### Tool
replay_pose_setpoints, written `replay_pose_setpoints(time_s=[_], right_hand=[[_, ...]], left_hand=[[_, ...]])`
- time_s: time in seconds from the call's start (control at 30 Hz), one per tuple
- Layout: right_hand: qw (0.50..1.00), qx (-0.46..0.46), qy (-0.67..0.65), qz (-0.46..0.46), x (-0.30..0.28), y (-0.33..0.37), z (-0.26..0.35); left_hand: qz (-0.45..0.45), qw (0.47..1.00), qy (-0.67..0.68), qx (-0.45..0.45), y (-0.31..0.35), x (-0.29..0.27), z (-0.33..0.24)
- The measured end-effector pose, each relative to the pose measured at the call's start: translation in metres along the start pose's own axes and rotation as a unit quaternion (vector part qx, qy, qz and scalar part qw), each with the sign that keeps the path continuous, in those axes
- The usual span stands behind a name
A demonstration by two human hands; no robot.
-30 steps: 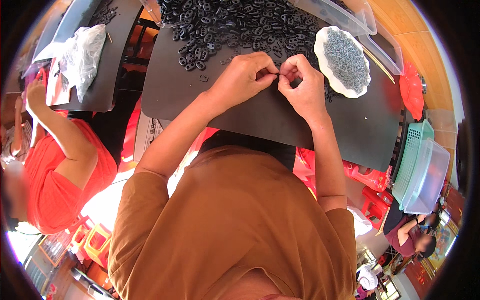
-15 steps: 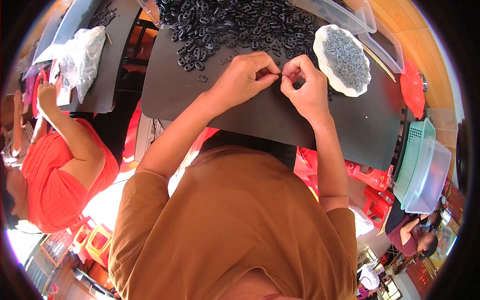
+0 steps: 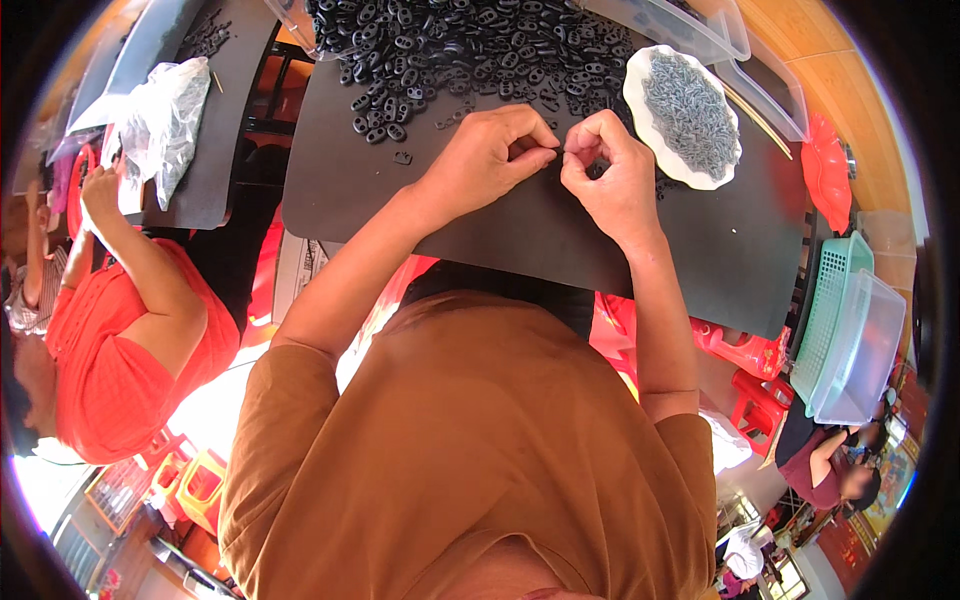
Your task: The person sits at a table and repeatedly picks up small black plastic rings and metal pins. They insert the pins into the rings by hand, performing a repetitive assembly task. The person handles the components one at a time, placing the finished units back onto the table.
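My left hand (image 3: pixel 493 147) and my right hand (image 3: pixel 610 165) meet almost fingertip to fingertip above the dark table (image 3: pixel 400 205). Each pinches thumb against forefinger. A tiny dark bit shows between the two pinches, too small to name. Beyond my hands spreads a heap of black plastic pieces (image 3: pixel 470 50), oval with two holes each. To the right of my right hand stands a white scalloped dish (image 3: pixel 640 105) filled with small grey, thin pieces (image 3: pixel 690 110). A small dark piece (image 3: pixel 402 158) lies apart, left of my left hand.
Clear plastic bins (image 3: pixel 690 30) border the heap at the back. Past the table's right edge are a red scalloped dish (image 3: pixel 827 175), a green basket (image 3: pixel 825 300) and a clear tub (image 3: pixel 862 345). At left, a person in red (image 3: pixel 130 330) works beside a plastic bag (image 3: pixel 165 125).
My hands keep nearly the same pinched pose at the same spot. The view has shifted very slightly. At left, the person's hand has moved a little.
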State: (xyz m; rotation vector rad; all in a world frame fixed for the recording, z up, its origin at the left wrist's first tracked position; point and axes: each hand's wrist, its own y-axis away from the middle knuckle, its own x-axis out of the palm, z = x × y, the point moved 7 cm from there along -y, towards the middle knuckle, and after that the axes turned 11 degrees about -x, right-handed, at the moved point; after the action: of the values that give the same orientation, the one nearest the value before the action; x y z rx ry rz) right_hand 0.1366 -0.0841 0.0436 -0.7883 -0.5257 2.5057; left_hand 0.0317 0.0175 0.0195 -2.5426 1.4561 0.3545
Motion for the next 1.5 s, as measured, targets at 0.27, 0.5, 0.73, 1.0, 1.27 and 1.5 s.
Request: replay_pose_setpoints(time_s=[0.27, 0.5, 0.73, 1.0, 1.27, 1.5], right_hand=[[0.999, 0.026, 0.005, -0.041, -0.013, 0.001, -0.008], [1.000, -0.016, 0.011, -0.010, -0.007, -0.001, -0.002], [0.999, -0.009, 0.028, 0.016, -0.005, -0.002, 0.000], [0.999, -0.003, 0.031, 0.018, -0.003, -0.005, 0.004], [0.999, -0.002, 0.046, 0.002, 0.000, -0.005, 0.008], [0.998, -0.003, 0.056, -0.009, 0.002, -0.005, 0.008]], left_hand=[[0.005, 0.997, 0.072, -0.032, -0.006, 0.002, -0.001], [-0.013, 0.999, -0.028, 0.020, -0.002, -0.002, -0.007], [-0.006, 0.999, -0.032, 0.034, -0.001, 0.001, -0.008], [-0.023, 0.999, -0.039, 0.016, -0.001, 0.000, -0.005], [-0.022, 1.000, -0.002, -0.011, -0.002, -0.001, -0.002], [-0.012, 1.000, -0.028, 0.007, -0.001, 0.002, -0.009]])
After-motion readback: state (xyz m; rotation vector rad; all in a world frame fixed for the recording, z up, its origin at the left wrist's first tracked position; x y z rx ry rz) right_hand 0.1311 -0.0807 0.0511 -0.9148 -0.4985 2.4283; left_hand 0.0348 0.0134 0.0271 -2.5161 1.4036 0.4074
